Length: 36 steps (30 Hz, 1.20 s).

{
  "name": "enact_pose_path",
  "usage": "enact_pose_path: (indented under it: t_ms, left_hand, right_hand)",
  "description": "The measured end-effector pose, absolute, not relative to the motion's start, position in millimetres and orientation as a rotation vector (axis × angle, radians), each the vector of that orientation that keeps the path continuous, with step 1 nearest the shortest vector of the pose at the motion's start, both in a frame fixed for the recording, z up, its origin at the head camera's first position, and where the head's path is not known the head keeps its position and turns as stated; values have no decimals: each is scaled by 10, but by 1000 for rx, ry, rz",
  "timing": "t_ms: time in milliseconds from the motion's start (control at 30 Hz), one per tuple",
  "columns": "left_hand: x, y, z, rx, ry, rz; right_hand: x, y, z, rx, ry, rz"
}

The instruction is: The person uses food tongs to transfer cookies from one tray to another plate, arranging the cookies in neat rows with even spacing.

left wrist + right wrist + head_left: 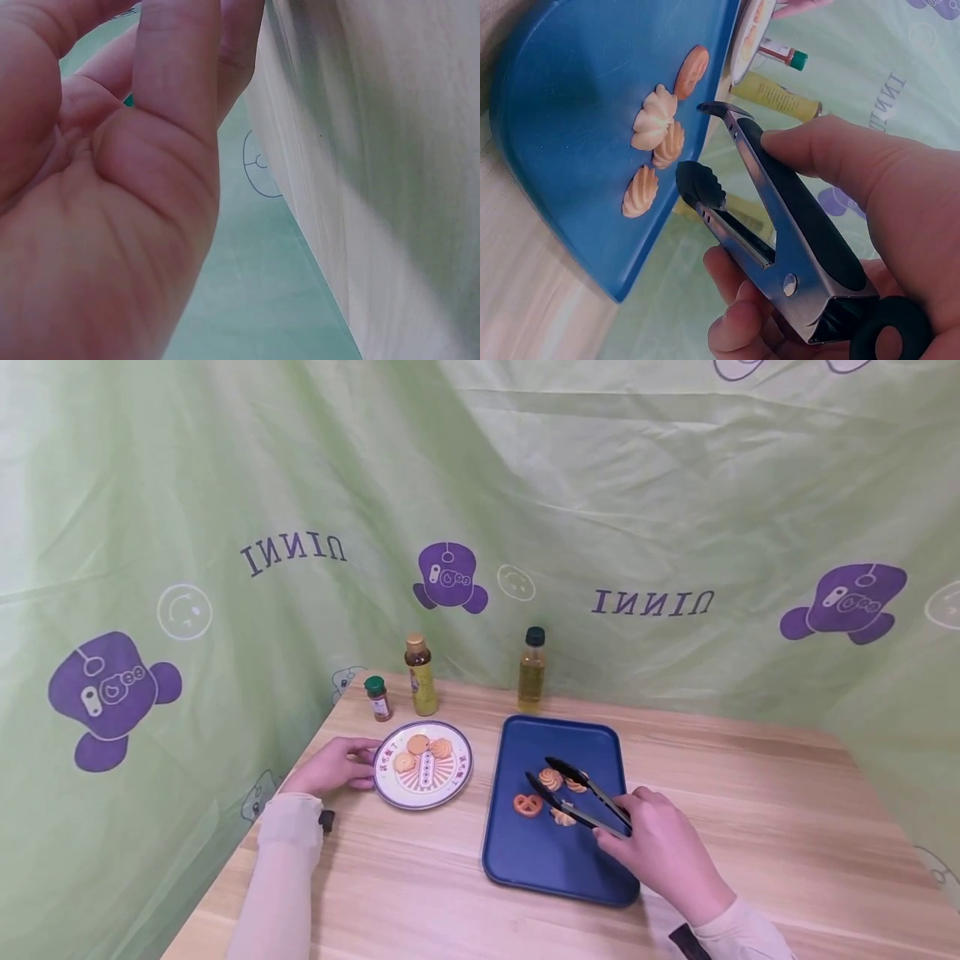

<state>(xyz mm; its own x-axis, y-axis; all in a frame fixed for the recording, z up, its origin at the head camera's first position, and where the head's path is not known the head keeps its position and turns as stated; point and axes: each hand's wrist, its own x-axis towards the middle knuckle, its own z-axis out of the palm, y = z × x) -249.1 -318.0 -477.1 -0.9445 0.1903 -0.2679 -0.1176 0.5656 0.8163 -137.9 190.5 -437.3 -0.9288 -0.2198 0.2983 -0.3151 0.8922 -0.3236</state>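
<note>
My left hand [333,766] is at the left rim of a white patterned plate [455,781] and holds it there. On the plate lie a round cookie [417,744], a swirled cookie [441,748] and a pale cookie [404,762]. My right hand [667,843] grips black-and-steel tongs [810,217], thumb on one arm and fingers round the other. The tong tips are spread apart over a blue tray [525,860]. Below them are a pretzel [527,805], a flower-shaped cookie [654,118] and two swirled cookies, one nearer the corner [640,192]. The left wrist view hides the plate.
Behind the plate stand a green-capped spice jar [378,700] and a yellow-labelled bottle [422,677]. An oil bottle [532,672] with a dark cap stands behind the tray. A green printed curtain [525,485] hangs along the back and left of the wooden table [405,893].
</note>
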Motion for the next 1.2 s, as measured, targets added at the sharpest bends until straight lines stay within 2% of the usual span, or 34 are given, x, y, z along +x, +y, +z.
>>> enact_pose_path:
  t_ms: [667,1200]
  left_hand:
    - [-2540,-3212,-4844,18,2477,1301]
    - [-2531,-3219,-4837,37,2491,1285]
  right_hand:
    - [-1332,1951,-4392,362,-2826,534]
    - [-1328,1943,-4387,437,-2771,423]
